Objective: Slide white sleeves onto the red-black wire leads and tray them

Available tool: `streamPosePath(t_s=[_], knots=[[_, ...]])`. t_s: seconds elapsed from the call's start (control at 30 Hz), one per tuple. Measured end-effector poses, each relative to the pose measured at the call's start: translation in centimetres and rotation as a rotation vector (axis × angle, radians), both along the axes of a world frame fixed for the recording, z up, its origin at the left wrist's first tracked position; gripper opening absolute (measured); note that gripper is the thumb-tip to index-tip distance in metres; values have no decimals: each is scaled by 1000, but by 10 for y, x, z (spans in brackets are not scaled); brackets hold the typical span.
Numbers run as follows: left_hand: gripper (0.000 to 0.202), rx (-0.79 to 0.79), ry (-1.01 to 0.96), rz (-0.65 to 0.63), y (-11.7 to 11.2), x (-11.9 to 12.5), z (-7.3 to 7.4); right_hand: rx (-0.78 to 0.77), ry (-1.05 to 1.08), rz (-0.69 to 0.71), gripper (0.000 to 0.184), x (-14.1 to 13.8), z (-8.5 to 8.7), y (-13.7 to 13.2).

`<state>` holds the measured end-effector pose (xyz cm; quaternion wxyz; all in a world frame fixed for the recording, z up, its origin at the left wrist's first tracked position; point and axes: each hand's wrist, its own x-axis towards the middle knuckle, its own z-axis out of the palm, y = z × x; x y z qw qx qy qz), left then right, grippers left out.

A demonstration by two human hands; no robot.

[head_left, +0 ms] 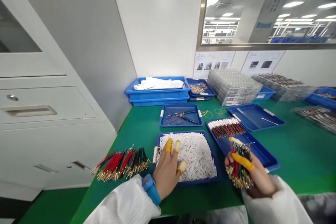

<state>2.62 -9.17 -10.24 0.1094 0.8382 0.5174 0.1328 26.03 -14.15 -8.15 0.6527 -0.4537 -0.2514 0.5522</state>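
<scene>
The right hand [258,175] holds a narrow grip around a bundle of red, green and black wires [239,162] tipped with brass pins; the thin wires look light and springy, likely easiest to hold mid-length, clear of the pins. The left hand [165,173], with yellow finger cots [169,145], is spread wide over a blue tray [183,132] of white plastic pieces [194,157]. A loose pile of similar wires [120,164] lies beside it on the green surface [136,136]. Farther on, a second blue tray [258,152] carries white-ended wires [227,128], and a third blue tray [181,106] holds pliers [183,115].
</scene>
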Motion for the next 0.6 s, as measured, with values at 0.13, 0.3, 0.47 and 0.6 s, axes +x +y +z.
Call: streamPosePath(t_s=[0.13, 0.3, 0.47, 0.6], knots=[[57, 5, -20, 47, -3, 18, -3, 15, 43, -23, 19, -7, -13, -5], [53, 24, -52, 63, -6, 33, -2, 28, 78, 12, 19, -6, -10, -3], [50, 52, -82, 28, -7, 43, 1, 6, 104, 5, 23, -7, -10, -3], [45, 57, -108, -18, -4, 52, 1, -27, 87, 26, 36, -8, -11, -2]])
